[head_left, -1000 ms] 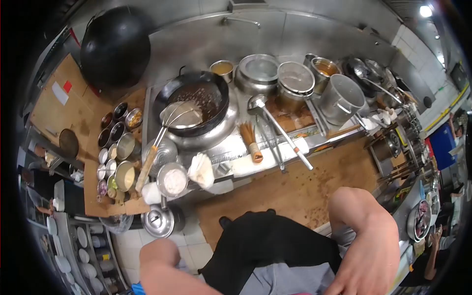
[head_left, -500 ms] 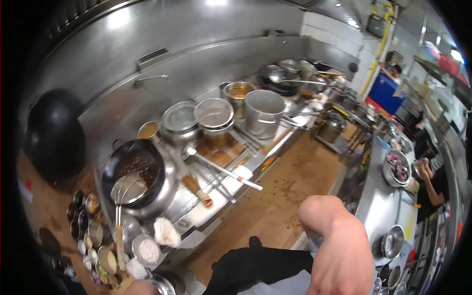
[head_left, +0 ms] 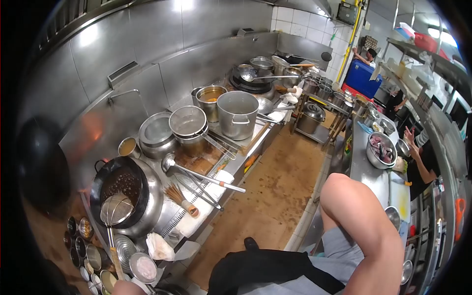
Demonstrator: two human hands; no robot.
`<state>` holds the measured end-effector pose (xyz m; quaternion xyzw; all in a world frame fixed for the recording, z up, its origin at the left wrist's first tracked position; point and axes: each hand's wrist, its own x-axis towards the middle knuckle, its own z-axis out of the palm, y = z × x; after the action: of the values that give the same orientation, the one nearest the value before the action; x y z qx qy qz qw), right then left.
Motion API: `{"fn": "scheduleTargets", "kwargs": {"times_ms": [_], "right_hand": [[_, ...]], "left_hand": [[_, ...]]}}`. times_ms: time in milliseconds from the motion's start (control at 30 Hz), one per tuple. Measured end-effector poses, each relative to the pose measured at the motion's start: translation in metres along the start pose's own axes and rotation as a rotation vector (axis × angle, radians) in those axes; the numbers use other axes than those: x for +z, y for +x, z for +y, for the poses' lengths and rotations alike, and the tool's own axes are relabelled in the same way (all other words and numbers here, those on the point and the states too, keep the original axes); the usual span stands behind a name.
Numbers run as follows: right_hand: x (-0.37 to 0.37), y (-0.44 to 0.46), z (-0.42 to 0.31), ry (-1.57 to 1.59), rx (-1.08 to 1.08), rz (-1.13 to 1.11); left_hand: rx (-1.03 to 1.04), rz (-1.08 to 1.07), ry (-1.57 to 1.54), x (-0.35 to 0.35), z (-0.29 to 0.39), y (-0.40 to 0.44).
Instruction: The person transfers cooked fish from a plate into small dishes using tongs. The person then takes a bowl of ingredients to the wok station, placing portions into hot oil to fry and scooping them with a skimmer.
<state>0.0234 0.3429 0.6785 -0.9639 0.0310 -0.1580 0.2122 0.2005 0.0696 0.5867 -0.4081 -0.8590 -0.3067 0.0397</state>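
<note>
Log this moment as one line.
hands: both out of view; right elbow: bent; strainer: head over wok; wok: dark, bubbly liquid; ladle: near brush

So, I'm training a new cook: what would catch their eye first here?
Probably the black wok at lower left, with dark, bubbly liquid and a strainer in it. Next, perhaps, the tall metal pot mid-counter and the bright blue box at upper right.

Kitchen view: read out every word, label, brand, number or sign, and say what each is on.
No text can be read.
Bamboo brush: orange mark on its handle, too small to read.
Dark box by the yellow pipe: any marking too blurred to read.
</note>
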Motion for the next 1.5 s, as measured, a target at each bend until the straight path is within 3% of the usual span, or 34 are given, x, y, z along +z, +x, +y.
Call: {"fn": "scheduleTargets", "kwargs": {"times_ms": [167,300,400,800,1067,1300,1500], "right_hand": [[-0.011,-0.004,-0.019,0.09,0.135,-0.072],[-0.044,0.015,-0.046,0.127,0.17,-0.328],[-0.057,0.009,-0.05,0.155,0.19,-0.335],[-0.093,-0.031,-0.003,0.159,0.047,-0.5],[-0.097,-0.061,0.082,0.005,0.291,-0.496],[-0.085,-0.079,0.227,-0.241,0.65,-0.622],[-0.05,-0.065,0.293,-0.254,0.689,-0.583]], "left_hand": [[-0.015,-0.035,0.028,-0.004,-0.002,0.006],[-0.039,-0.067,0.047,-0.007,-0.006,0.01],[-0.049,-0.095,0.063,-0.005,-0.005,0.01],[-0.125,-0.214,0.123,-0.004,0.047,0.022],[-0.259,-0.177,0.183,0.016,0.087,0.017],[-0.539,-0.161,0.224,0.076,0.123,0.043],[-0.61,-0.176,0.234,0.084,0.138,0.053]]}}
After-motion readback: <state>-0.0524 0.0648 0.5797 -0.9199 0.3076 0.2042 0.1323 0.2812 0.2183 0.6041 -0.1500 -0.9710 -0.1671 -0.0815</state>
